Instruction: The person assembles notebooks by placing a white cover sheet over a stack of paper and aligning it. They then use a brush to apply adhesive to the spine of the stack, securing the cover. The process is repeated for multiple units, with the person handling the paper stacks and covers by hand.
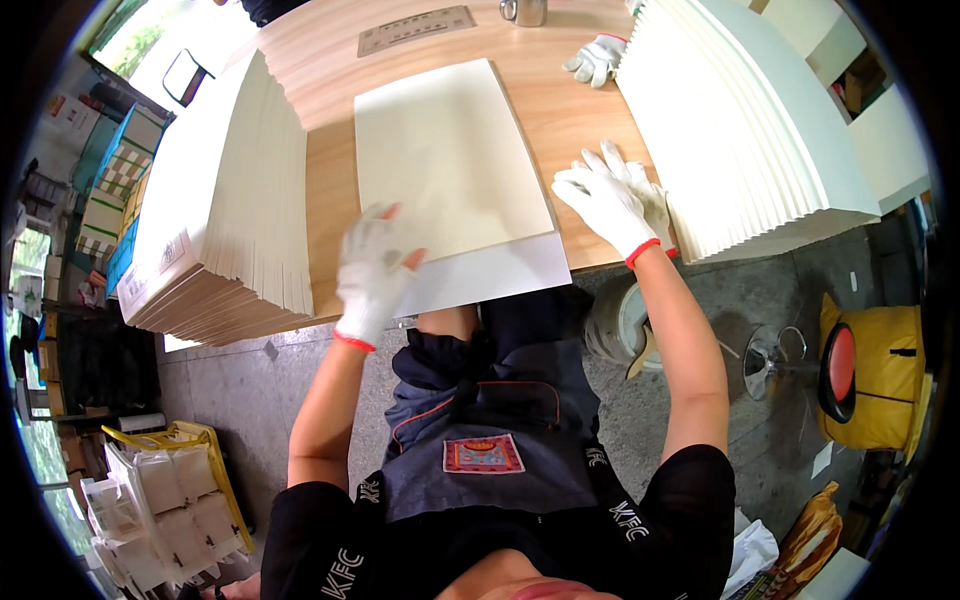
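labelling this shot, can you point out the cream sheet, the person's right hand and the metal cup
Cream sheet [447, 150]: head view, middle of its upper face.
Right hand [607, 203]: head view, back of the white glove.
Metal cup [530, 13]: head view, its side.

Sheets [450, 150] on table [330, 160], between left stack [255, 190] and right stack [730, 110], cup [525, 13] behind
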A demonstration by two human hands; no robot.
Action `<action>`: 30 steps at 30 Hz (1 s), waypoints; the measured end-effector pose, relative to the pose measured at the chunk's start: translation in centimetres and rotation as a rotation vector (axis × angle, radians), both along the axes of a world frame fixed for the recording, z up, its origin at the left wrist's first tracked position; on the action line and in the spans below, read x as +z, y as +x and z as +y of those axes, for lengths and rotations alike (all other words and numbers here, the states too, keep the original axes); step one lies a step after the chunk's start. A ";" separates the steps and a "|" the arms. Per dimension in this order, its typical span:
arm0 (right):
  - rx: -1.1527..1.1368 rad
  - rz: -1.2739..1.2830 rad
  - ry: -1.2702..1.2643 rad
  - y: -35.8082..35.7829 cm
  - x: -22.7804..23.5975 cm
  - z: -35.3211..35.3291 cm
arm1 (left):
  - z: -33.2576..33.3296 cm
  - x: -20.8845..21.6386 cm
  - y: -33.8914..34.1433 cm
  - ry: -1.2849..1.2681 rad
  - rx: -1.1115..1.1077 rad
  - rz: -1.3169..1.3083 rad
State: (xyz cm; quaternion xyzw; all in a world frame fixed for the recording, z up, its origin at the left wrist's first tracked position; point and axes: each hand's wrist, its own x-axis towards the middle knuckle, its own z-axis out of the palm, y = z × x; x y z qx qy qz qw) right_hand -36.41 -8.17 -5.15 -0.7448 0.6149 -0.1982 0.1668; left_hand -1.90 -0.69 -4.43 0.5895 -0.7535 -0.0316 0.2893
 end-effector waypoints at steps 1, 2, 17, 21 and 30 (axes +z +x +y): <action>0.000 0.063 0.021 1.1 1.5 0.2 | 0.4 -1.5 2.3 0.043 0.097 0.059; -0.005 0.130 0.042 1.7 2.2 0.4 | 0.8 -2.3 3.6 0.087 0.189 0.122; -0.040 0.027 -0.008 3.1 2.6 -1.9 | -2.6 2.1 -10.0 0.083 -0.370 -0.273; -0.086 -0.032 -0.035 1.3 3.7 0.2 | -5.3 3.2 -14.1 0.032 -0.530 -0.455; -0.025 -0.006 -0.260 -1.8 2.4 3.4 | -10.8 4.7 -16.2 0.090 -0.900 -0.714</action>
